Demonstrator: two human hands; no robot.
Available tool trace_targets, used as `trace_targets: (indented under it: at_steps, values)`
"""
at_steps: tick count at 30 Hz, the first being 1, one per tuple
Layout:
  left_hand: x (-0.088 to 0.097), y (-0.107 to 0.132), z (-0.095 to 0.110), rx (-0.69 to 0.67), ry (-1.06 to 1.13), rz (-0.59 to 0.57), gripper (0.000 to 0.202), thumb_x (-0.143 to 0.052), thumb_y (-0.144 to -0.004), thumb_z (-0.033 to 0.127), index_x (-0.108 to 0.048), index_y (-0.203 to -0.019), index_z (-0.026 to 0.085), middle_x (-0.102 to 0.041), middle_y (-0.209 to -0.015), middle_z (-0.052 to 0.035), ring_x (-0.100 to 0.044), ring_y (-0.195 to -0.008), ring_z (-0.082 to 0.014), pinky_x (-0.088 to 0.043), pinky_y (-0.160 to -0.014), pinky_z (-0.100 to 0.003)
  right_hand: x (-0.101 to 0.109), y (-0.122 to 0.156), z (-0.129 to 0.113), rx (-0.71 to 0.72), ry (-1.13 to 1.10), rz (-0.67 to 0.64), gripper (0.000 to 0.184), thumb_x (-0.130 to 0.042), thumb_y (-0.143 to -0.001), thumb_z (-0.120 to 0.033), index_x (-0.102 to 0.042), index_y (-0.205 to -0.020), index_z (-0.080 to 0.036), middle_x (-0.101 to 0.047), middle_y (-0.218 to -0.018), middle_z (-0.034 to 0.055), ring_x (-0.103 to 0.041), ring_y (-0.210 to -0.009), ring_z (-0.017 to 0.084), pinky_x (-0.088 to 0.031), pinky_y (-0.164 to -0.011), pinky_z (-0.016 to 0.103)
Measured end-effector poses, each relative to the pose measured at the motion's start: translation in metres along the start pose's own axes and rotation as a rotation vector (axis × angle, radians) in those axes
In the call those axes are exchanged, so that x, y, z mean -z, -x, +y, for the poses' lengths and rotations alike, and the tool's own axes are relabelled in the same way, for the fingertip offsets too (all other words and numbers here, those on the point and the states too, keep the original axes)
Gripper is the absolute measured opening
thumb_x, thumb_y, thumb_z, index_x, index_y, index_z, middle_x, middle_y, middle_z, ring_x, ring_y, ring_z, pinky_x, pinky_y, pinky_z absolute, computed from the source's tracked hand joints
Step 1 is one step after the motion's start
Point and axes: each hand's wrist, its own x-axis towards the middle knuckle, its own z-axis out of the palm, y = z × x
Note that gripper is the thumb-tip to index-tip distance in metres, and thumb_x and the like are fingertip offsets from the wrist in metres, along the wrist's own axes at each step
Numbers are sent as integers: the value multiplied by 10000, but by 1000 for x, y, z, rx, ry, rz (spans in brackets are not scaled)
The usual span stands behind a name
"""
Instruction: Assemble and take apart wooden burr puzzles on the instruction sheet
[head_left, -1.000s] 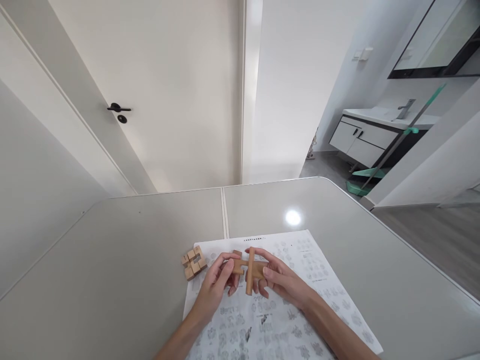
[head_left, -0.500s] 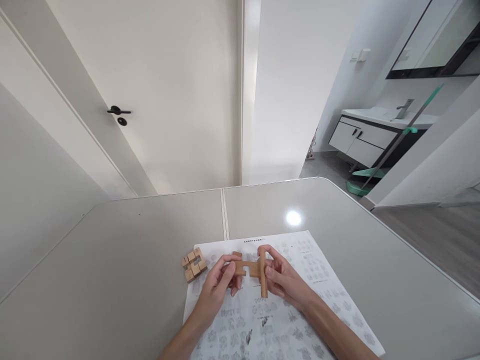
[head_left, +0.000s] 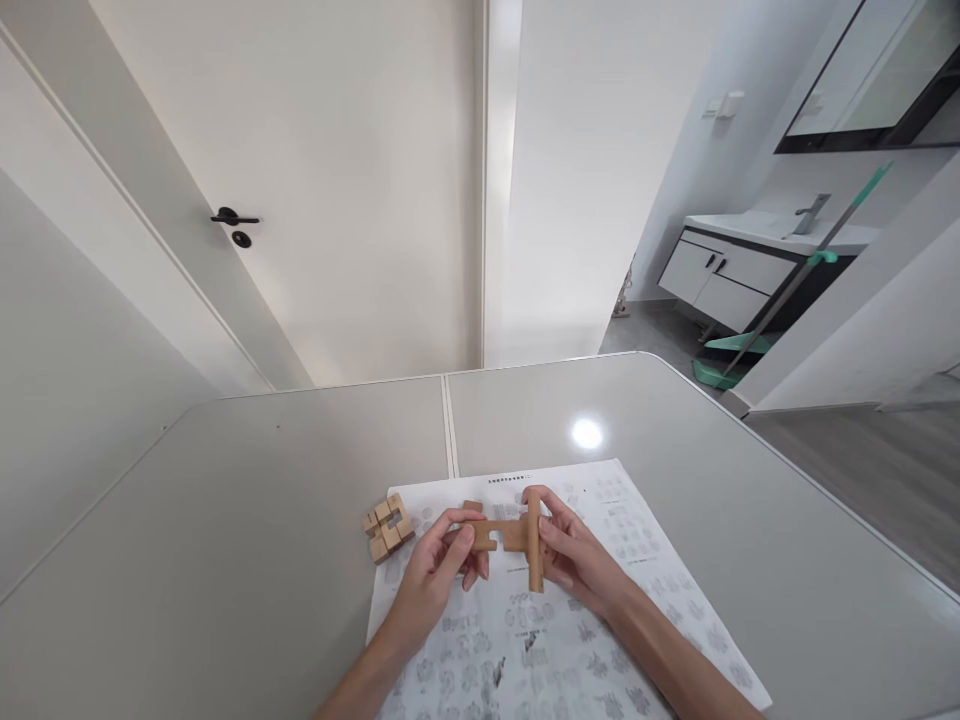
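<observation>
My left hand (head_left: pixel 435 572) pinches the left end of a notched wooden bar (head_left: pixel 491 535) that lies level above a printed sheet (head_left: pixel 555 640). Closed round a second wooden bar (head_left: pixel 534 540), my right hand (head_left: pixel 574 560) keeps it upright across the right end of the first, so the two form a cross. Left of my hands, a small pile of further notched wooden pieces (head_left: pixel 387 527) rests at the sheet's top left corner.
The sheet lies on a grey table (head_left: pixel 225 520) with a seam down its middle. Beyond it are a white door with a black handle (head_left: pixel 234 217), a wall, and at right a vanity (head_left: pixel 731 270) and a green mop (head_left: pixel 795 285).
My right hand has slid the upright bar rightward along the level bar, from near its middle to its right end. My left hand has kept its hold.
</observation>
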Motion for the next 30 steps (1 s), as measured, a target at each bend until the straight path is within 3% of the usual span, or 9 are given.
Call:
trace_targets:
  at_steps: [10,17,30]
  values:
    - [-3,3,6,-16,-4,-43,353,-589,-992,525,-610,-1085,185,-619,-644,0,-449,-574,-143,-350,-587,-280,9,-3,8,-40,-114,4,394,-839,-843,-467,-576,-1045,-255,-366,-547,-127,-169,-401,44,-154,-360,170]
    - [4,-2,3,-39,-16,-10,348,-590,-992,528,-594,-1075,190,-616,-646,7,-473,-579,-146,-365,-596,-279,7,-1,10,26,-75,-8,362,-851,-855,-410,-620,-1090,-262,-451,-651,-89,-243,-451,41,-223,-443,182]
    - [5,-1,0,-52,-4,-90,328,-570,-1017,515,-562,-1057,189,-551,-615,48,-402,-570,-113,-342,-593,-264,18,-3,13,-18,-138,-116,340,-821,-871,-452,-592,-1006,-239,-383,-598,-117,-133,-393,20,-135,-360,161]
